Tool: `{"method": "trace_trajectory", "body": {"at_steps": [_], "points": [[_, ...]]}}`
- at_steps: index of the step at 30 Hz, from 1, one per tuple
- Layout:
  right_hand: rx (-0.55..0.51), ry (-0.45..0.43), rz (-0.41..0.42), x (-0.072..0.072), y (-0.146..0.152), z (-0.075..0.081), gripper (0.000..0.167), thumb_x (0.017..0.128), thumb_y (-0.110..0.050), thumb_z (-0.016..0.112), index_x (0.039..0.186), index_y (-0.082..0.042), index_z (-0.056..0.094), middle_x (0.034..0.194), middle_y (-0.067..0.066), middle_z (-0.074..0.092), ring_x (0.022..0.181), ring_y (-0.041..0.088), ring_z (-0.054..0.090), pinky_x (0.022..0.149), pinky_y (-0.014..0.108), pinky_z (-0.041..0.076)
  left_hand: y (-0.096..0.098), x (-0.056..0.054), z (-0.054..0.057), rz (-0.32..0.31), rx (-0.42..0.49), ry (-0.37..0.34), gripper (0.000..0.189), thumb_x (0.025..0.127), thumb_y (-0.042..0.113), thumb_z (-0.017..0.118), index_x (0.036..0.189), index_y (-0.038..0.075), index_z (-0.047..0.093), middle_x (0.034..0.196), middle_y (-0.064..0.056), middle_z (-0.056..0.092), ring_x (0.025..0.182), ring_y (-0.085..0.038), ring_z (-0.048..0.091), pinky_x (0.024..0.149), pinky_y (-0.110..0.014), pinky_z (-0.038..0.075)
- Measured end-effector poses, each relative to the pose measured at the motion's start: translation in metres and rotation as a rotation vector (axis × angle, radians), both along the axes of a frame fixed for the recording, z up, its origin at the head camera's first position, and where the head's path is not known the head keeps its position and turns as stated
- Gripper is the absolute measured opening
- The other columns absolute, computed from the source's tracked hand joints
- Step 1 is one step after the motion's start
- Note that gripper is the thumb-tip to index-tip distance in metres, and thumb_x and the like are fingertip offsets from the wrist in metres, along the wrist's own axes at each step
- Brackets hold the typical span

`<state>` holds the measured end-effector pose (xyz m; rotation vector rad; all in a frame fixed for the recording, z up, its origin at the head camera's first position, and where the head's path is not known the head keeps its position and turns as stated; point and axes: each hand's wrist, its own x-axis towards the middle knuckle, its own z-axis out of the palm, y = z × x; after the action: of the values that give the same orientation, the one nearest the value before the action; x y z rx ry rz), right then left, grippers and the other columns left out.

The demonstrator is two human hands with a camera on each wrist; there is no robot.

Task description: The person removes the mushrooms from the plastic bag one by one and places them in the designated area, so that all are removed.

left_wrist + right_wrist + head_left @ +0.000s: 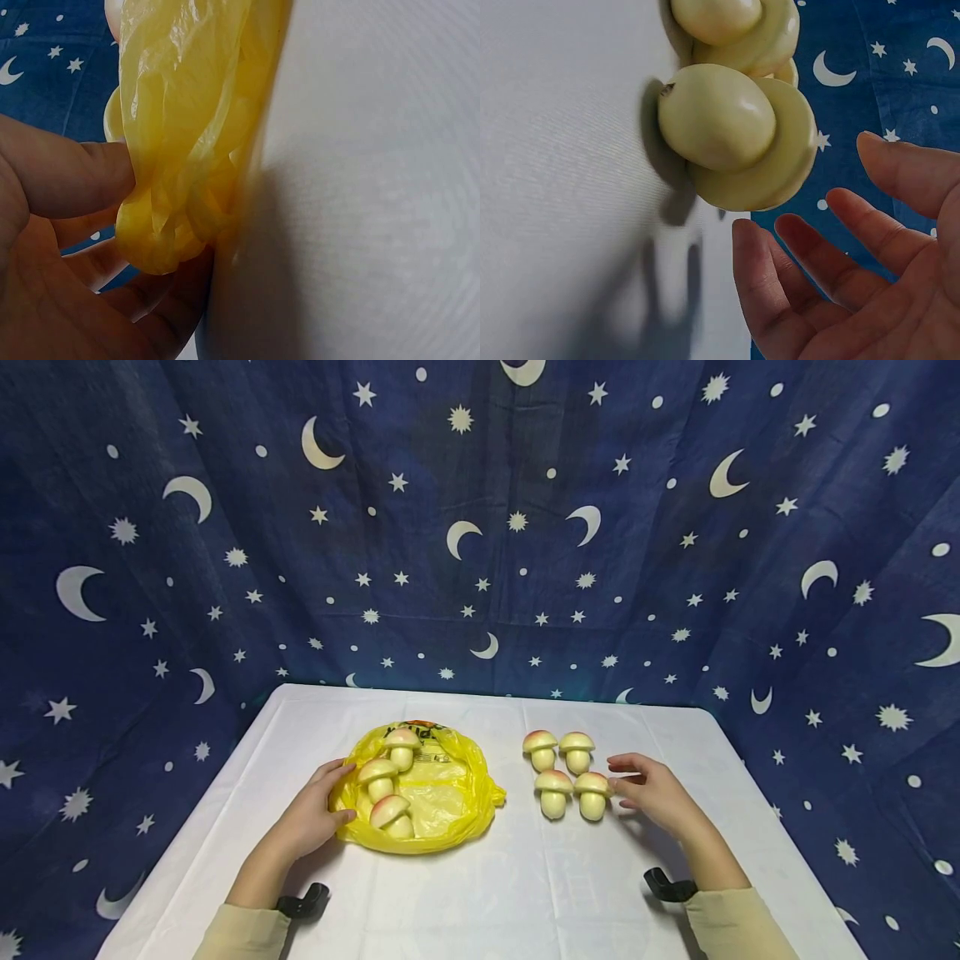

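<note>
A yellow plastic bag (450, 839) lies with its mouth spread wide at the left of the table. Inside it, along the left side, are three toy mushrooms (402, 760) with pale stems and pink-tinged caps. My left hand (311, 810) grips the bag's left rim, thumb on one side and fingers curled at the other, as the left wrist view shows. Several more mushrooms (553, 802) stand grouped to the right of the bag. Beside the nearest right mushroom (720, 120) is my right hand (870, 277), fingers spread and loosely bent, holding nothing.
A white cloth (495, 910) covers the table. Behind it and at both sides hangs a dark blue curtain (480, 468) with moons and stars. A black camera mount (303, 903) sits at the left wrist, another mount (669, 887) at the right.
</note>
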<state>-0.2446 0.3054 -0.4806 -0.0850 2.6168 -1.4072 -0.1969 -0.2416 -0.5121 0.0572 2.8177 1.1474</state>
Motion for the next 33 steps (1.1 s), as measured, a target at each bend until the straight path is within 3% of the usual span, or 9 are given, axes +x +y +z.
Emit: {"method": "trace_trajectory", "body": {"at_steps": [10, 20, 27, 33], "points": [[0.059, 0.055, 0.043, -0.004, -0.001, 0.018, 0.051, 0.105, -0.021, 0.07, 0.148, 0.002, 0.057, 0.148, 0.03, 0.06, 0.127, 0.038, 0.067, 0.086, 0.037, 0.068, -0.002, 0.0, -0.001, -0.001, -0.003, 0.006, 0.076, 0.094, 0.007, 0.076, 0.162, 0.002, 0.043, 0.175, -0.022, 0.027, 0.161, -0.052, 0.027, 0.131, -0.07, 0.022], [0.042, 0.109, 0.08, -0.011, -0.011, 0.035, 0.048, 0.105, -0.019, 0.07, 0.147, 0.001, 0.058, 0.149, 0.029, 0.06, 0.129, 0.039, 0.067, 0.088, 0.042, 0.068, -0.001, 0.0, -0.001, 0.002, 0.009, -0.005, 0.076, 0.094, 0.007, 0.076, 0.162, 0.002, 0.043, 0.176, -0.022, 0.026, 0.162, -0.051, 0.026, 0.131, -0.07, 0.022], [0.066, 0.132, 0.089, -0.018, -0.025, 0.047, 0.045, 0.104, -0.02, 0.07, 0.145, -0.002, 0.061, 0.147, 0.026, 0.063, 0.128, 0.037, 0.067, 0.085, 0.034, 0.066, -0.001, 0.0, -0.001, -0.004, 0.013, 0.001, 0.076, 0.094, 0.007, 0.075, 0.162, 0.002, 0.042, 0.176, -0.022, 0.026, 0.162, -0.052, 0.026, 0.131, -0.07, 0.022], [0.027, 0.131, 0.115, -0.02, -0.041, 0.052, 0.045, 0.104, -0.017, 0.069, 0.146, -0.002, 0.06, 0.148, 0.026, 0.062, 0.128, 0.038, 0.066, 0.088, 0.041, 0.067, 0.0, -0.001, 0.0, -0.002, 0.007, -0.001, 0.076, 0.094, 0.007, 0.075, 0.163, 0.001, 0.042, 0.175, -0.022, 0.026, 0.161, -0.052, 0.026, 0.131, -0.07, 0.022]]}}
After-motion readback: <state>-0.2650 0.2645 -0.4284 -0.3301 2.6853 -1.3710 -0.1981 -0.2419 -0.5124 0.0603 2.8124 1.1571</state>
